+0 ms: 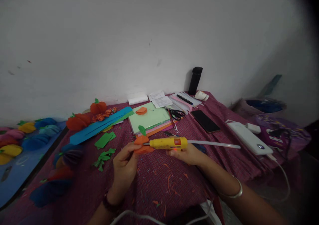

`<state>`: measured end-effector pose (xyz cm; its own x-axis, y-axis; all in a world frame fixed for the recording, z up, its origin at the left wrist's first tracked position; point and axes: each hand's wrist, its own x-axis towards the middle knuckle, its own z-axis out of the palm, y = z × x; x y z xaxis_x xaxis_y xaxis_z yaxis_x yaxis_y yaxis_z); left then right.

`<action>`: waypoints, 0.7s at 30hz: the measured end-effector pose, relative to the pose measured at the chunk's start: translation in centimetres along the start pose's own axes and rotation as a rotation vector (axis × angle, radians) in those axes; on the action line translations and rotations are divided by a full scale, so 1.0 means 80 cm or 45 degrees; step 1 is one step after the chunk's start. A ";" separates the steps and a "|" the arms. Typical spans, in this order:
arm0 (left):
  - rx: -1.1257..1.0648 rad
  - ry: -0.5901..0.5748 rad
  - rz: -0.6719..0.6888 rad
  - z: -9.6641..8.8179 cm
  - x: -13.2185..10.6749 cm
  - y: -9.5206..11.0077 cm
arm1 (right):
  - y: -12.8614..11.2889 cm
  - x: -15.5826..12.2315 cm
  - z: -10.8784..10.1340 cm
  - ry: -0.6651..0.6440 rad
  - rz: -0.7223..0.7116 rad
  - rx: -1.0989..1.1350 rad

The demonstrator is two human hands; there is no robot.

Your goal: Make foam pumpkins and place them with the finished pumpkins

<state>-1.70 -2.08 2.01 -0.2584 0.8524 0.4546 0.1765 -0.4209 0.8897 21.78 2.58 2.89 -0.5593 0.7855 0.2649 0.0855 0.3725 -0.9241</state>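
Pinched in my left hand (126,163) is a small orange paper pumpkin (141,140) with a green leaf on top. My right hand (189,154) is wrapped round a yellow glue gun (168,143), held level, its nozzle at the pumpkin's right side. Whether the nozzle touches the paper I cannot tell. A long clear glue stick (214,143) sticks out of the gun's back end. Loose green paper leaves (103,159) lie left of my left hand, with green paper pieces (105,139) behind them.
Finished paper pumpkins (78,121) stand at the left. Behind my hands are a paper stack (149,118), scissors (177,114), a phone (205,121) and a black bottle (195,80). A white power strip (249,138) lies right. A white cord (139,215) crosses the front. Paper scraps litter the cloth.
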 end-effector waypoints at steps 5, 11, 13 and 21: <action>-0.102 0.018 0.005 0.001 0.001 0.000 | -0.010 0.001 -0.008 -0.039 -0.006 0.059; 0.021 -0.056 0.030 0.001 -0.003 -0.003 | -0.011 0.003 -0.004 -0.036 0.120 0.180; 0.077 -0.080 0.071 0.001 -0.004 -0.002 | -0.007 0.003 -0.001 -0.031 0.116 0.203; 0.049 -0.007 0.087 -0.003 -0.002 0.004 | 0.000 0.004 -0.004 -0.107 0.094 0.144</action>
<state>-1.81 -2.44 2.22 -0.2392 0.8238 0.5140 0.2297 -0.4663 0.8543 21.88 2.98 3.09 -0.6226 0.7626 0.1756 0.0382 0.2538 -0.9665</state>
